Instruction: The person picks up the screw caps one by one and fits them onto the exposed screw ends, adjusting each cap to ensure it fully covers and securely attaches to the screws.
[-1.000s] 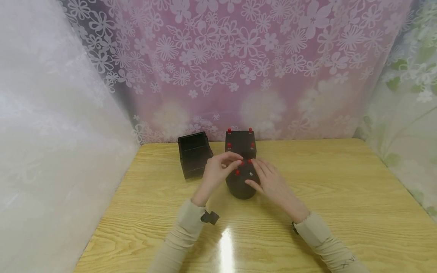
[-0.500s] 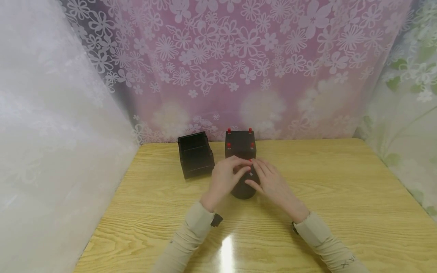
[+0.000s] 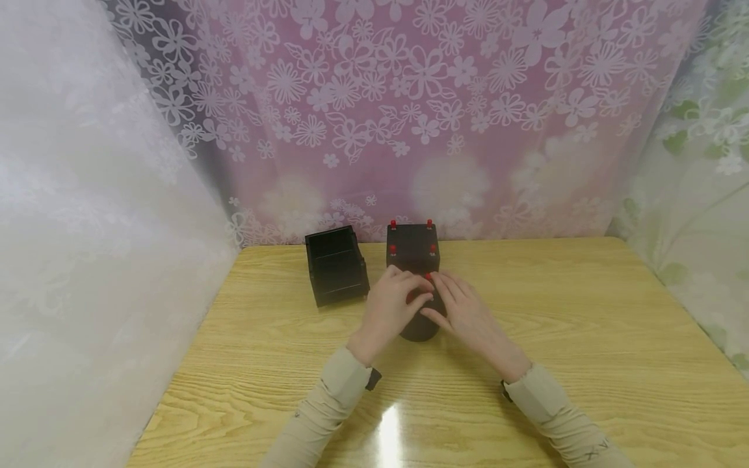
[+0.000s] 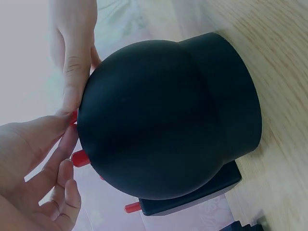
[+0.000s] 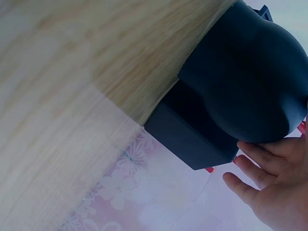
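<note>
A black housing with a rounded front and a box-shaped rear block stands on the table. Small red caps stick up from its top; one rear red cap sits on a silvery base. My left hand reaches over the rounded front, thumb and index finger pinching a red cap at its top. Those fingers mostly hide the spot in the head view. My right hand rests against the right side with fingers fairly straight, fingertips near another red cap.
Left of the housing stands an open black bin with a divider inside. The wooden table reaches back to a flowered pink curtain. Pale sheets hang on both sides.
My left hand has moved right and slightly toward me, from the upper left cap to where a bare silvery base showed earlier. My right hand has stayed in place.
</note>
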A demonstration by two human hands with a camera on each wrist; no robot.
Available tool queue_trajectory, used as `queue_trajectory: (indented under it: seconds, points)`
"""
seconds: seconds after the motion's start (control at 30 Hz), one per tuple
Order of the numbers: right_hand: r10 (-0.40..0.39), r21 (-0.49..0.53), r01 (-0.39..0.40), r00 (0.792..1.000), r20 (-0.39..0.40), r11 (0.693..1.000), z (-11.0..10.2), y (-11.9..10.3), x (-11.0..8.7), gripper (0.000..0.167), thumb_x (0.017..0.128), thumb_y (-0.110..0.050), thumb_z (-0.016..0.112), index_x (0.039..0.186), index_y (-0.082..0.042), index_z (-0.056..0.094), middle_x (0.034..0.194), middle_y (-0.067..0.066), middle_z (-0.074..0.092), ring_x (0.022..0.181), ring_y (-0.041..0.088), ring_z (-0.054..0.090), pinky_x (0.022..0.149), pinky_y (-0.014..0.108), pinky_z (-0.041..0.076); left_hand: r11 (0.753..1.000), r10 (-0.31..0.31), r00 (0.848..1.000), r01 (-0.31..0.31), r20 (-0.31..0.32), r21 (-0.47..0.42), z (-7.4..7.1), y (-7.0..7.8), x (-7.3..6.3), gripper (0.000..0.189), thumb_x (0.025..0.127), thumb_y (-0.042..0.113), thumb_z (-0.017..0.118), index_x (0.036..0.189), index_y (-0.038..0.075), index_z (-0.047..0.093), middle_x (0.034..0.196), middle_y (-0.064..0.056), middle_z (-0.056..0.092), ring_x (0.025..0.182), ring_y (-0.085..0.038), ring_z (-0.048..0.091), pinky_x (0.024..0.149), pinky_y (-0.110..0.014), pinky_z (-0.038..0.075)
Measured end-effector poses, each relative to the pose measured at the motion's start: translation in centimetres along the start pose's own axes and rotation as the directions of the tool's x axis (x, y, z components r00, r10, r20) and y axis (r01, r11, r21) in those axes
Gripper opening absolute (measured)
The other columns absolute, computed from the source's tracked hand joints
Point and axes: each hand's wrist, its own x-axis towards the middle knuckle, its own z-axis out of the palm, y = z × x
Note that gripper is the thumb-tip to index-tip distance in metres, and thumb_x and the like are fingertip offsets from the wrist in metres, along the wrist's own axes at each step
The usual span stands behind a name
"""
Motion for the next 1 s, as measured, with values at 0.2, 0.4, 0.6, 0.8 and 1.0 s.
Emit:
queue_trajectory:
  seconds: [0.2,0.4,0.6,0.8,1.0]
  points:
    - [0.009,0.003,-0.009,1.0,0.016,1.0,-0.1,0.0,0.0,0.087,0.104,-0.062,0.026,0.14,0.013,0.051,0.138,0.029,0.057,0.129,0.045,0.053,0.108,0.057,0.045,0.997,0.037,0.999,-0.036,0.001,0.073,0.1,0.2,0.1,0.01,0.089,0.028,0.08,0.097,0.021,0.079,0.099,0.007,0.073,0.088,-0.013,0.054,0.074,-0.021,0.05]
    - [0.013,-0.006,-0.012,0.999,0.03,1.0,-0.1,-0.1,0.0,0.083,0.105,-0.06,0.033,0.14,0.013,0.051,0.138,0.029,0.057,0.129,0.044,0.054,0.108,0.056,0.044,0.996,0.053,0.999,-0.052,-0.003,0.066,0.0,0.3,0.3,0.013,0.087,0.025,0.083,0.098,0.019,0.079,0.102,0.004,0.071,0.093,-0.015,0.057,0.078,-0.023,0.052]
    - [0.007,0.005,-0.007,1.0,0.008,1.0,-0.1,-0.1,0.1,0.088,0.104,-0.062,0.023,0.139,0.014,0.052,0.137,0.029,0.058,0.127,0.044,0.054,0.106,0.056,0.046,0.996,0.045,0.999,-0.045,0.002,0.071,-0.4,0.4,0.2,0.021,0.085,0.027,0.084,0.104,0.019,0.079,0.102,0.004,0.071,0.09,-0.014,0.056,0.072,-0.02,0.051]
    - [-0.012,0.009,0.012,1.0,-0.024,1.0,0.2,0.1,0.1,0.086,0.105,-0.061,0.028,0.138,0.015,0.052,0.135,0.031,0.058,0.126,0.045,0.055,0.104,0.057,0.047,1.0,-0.02,0.999,0.02,-0.032,0.017,-1.1,0.1,0.3,0.017,0.091,0.03,0.077,0.105,0.019,0.079,0.101,0.004,0.072,0.083,-0.012,0.055,0.058,-0.016,0.045]
    - [0.048,0.056,-0.051,0.998,0.051,0.997,0.0,0.2,0.1,0.089,0.103,-0.065,0.027,0.144,0.011,0.048,0.141,0.029,0.055,0.133,0.044,0.05,0.11,0.057,0.042,0.998,-0.06,0.989,0.057,-0.135,-0.023,-1.5,-0.9,0.5,0.011,0.096,0.023,0.072,0.102,0.015,0.077,0.087,0.003,0.072,0.072,-0.012,0.057,0.057,-0.021,0.046]
